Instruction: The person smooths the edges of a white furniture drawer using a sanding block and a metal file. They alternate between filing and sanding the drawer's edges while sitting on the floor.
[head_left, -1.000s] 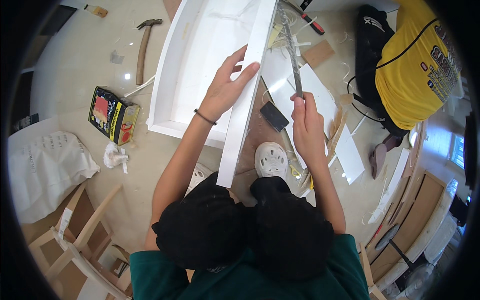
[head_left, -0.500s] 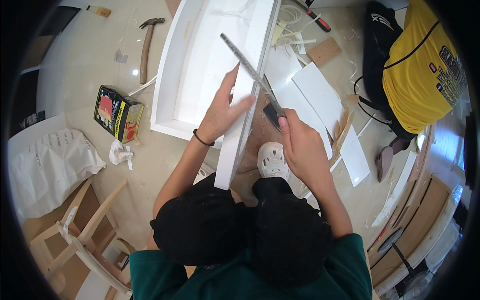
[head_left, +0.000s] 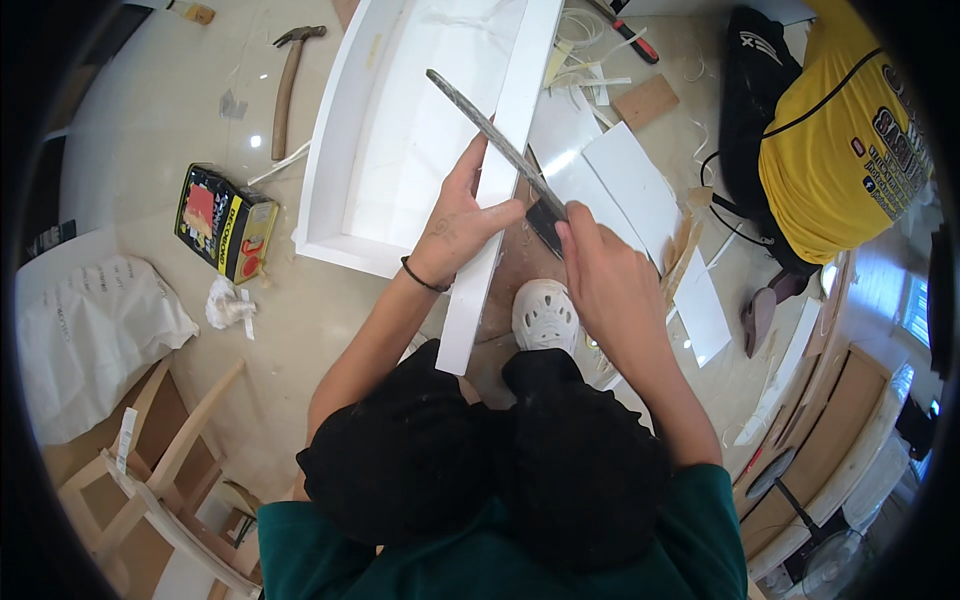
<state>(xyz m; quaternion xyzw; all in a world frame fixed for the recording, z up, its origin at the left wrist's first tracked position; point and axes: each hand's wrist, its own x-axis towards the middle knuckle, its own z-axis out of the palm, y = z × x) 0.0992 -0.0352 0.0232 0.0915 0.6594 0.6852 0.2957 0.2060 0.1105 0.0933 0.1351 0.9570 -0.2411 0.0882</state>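
On a glossy beige floor [head_left: 270,380] in a cluttered room, the left hand [head_left: 450,240] grasps one long white board [head_left: 468,315] at the centre of the frame, while the right hand [head_left: 612,268], just right of centre, grips one slender grey metal file [head_left: 485,127] slanting across it (whether the two touch cannot be told). One shallow white box [head_left: 322,165] spans the upper centre; one wooden-handled claw hammer [head_left: 286,100] and one black-and-yellow container [head_left: 235,230] lie upper left, one person in a yellow shirt [head_left: 830,165] at upper right.
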